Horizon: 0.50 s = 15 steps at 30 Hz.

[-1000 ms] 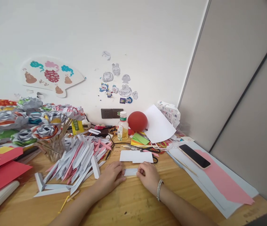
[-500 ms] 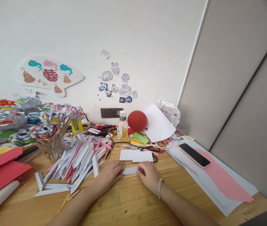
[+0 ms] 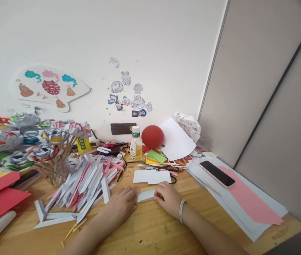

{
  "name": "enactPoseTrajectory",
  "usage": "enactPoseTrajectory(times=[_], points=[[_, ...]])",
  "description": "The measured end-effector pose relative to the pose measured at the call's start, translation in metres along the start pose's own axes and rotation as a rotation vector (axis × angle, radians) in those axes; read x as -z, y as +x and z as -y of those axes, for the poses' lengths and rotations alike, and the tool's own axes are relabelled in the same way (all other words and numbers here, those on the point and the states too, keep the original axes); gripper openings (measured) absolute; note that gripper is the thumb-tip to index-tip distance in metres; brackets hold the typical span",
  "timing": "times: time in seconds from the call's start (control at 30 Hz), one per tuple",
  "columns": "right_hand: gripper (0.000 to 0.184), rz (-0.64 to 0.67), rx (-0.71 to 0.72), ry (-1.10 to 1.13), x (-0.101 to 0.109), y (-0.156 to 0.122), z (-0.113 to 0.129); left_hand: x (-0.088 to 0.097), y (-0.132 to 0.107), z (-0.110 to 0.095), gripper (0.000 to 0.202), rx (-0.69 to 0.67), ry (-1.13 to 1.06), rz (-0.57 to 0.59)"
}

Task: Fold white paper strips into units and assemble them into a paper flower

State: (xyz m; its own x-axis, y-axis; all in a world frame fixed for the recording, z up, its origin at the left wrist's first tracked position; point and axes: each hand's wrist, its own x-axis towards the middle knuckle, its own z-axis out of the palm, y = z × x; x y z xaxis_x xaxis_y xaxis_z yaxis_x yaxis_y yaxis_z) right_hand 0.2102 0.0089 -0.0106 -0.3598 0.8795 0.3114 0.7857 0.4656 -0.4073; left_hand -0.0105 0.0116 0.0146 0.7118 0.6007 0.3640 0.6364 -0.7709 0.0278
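A short strip of white paper [image 3: 145, 196] lies on the wooden table between my hands, its right end tilted slightly away from me. My left hand [image 3: 123, 203] is closed over the left end, fingers together and low on the tabletop. At the other end, my right hand [image 3: 167, 197] has curled fingers pinching the paper, with a beaded bracelet on its wrist. Just beyond the strip are white paper pieces [image 3: 152, 176], which overlap. Black-handled scissors [image 3: 173, 179] lie partly under them. My fingers hide both ends of the strip.
Folded paper strips [image 3: 89, 184] are heaped on the left, near paper flowers [image 3: 45, 152] on sticks. Red paper [image 3: 4, 202] sits at far left. Behind stand a bottle [image 3: 135, 143] and a red balloon [image 3: 152, 136]. A phone [image 3: 217, 173] rests on paper sheets at right.
The paper strip has turned a little, its left end now nearer to me. My left hand has shifted slightly toward me. The whole view has swung slightly to the right.
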Motion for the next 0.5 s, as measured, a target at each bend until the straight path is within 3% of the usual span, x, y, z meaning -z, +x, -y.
enactPoseTrajectory(times=[0.13, 0.27, 0.5], points=[[0.007, -0.021, -0.054, 0.014, 0.0, 0.001, 0.003, -0.01, 0.004, -0.004, 0.026, -0.032, 0.09, 0.069], [0.009, -0.036, -0.138, 0.011, -0.001, 0.003, 0.004, -0.013, 0.008, -0.009, 0.023, 0.079, 0.019, 0.102], [0.009, -0.063, -0.177, -0.074, -0.005, 0.004, 0.006, -0.018, 0.009, -0.013, 0.017, 0.28, -0.114, 0.054]])
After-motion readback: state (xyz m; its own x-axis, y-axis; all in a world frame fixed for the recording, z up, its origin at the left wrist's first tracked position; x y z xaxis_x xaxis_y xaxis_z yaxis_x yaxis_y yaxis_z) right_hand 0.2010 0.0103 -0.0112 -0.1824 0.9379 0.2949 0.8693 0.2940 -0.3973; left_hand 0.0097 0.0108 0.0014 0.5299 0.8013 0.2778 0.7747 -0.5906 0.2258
